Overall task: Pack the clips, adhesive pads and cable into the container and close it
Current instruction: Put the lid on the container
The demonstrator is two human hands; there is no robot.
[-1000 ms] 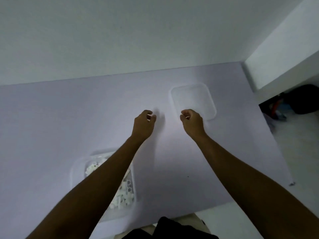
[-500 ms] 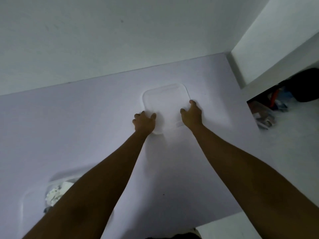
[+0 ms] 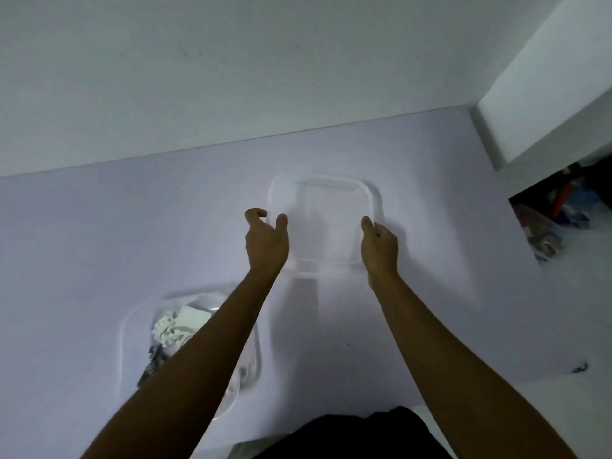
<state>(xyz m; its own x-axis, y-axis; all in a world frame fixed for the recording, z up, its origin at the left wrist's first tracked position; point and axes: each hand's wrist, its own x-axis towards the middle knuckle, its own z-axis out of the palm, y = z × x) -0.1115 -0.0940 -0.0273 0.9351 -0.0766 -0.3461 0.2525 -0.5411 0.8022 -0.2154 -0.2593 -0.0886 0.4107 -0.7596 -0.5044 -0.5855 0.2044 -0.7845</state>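
Observation:
A clear square lid (image 3: 326, 223) hangs a little above the pale purple table (image 3: 99, 243), its shadow beneath it. My left hand (image 3: 265, 241) grips its left edge with the thumb on the rim. My right hand (image 3: 379, 246) grips its right edge. The clear container (image 3: 127, 326) stands open at the lower left, partly hidden by my left forearm. Inside it lie white clips and pads (image 3: 174, 329) and a dark cable (image 3: 152, 359).
A wall runs along the table's far edge, and a white ledge (image 3: 530, 94) juts in at the right. Clutter (image 3: 556, 213) lies on the floor past the table's right edge. A small dark object (image 3: 580, 367) sits by the near right corner.
Both hands reached forward from fists to the lid, took it by its two sides and raised it off the table. The view shifted, so the container shows more at the lower left.

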